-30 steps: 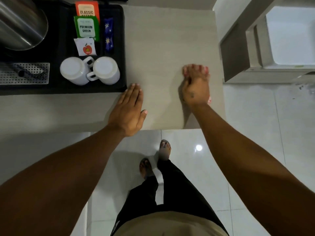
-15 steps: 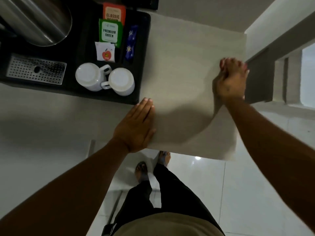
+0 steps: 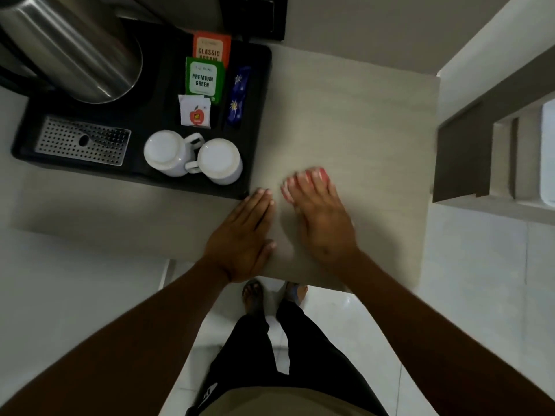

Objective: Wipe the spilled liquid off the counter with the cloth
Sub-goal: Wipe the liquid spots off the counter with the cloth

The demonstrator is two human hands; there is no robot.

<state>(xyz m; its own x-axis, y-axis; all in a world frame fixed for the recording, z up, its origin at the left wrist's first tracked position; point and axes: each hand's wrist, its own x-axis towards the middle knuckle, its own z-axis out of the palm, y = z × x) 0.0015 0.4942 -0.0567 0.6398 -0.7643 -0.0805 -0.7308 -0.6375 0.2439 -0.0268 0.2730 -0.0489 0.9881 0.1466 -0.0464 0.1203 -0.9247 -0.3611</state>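
Right hand [image 3: 322, 219] lay flat, palm down on the counter [image 3: 360, 121], pressing a pink cloth [image 3: 315, 175] under it; only a bit of pink showed past and between the fingertips [image 3: 301, 178], the rest was hidden under the palm, so the cloth's long axis couldn't be read. Hand was blurred, likely mid-stroke. Left hand [image 3: 241, 235] was flat too, fingers together and straight, holding nothing, resting near the counter's front edge, just left of the right hand, not touching it. Its fingertips sat close to the near right corner of the black tray [image 3: 261, 115].

Key relation: cloth was under the right hand only, so the right hand was the working one; left looked like a brace. Bare counter stretched away and to the right of the cloth; tray with two white mugs [image 3: 192, 157], tea sachets [image 3: 205, 78] and a steel kettle [image 3: 69, 46] blocked the left side. No puddle or wet sheen could be made out on the counter, too dim to tell where liquid was left. Judged: wiping in progress, the next stroke probably has to go forward or rightward, since the left is closed off by tray and left hand
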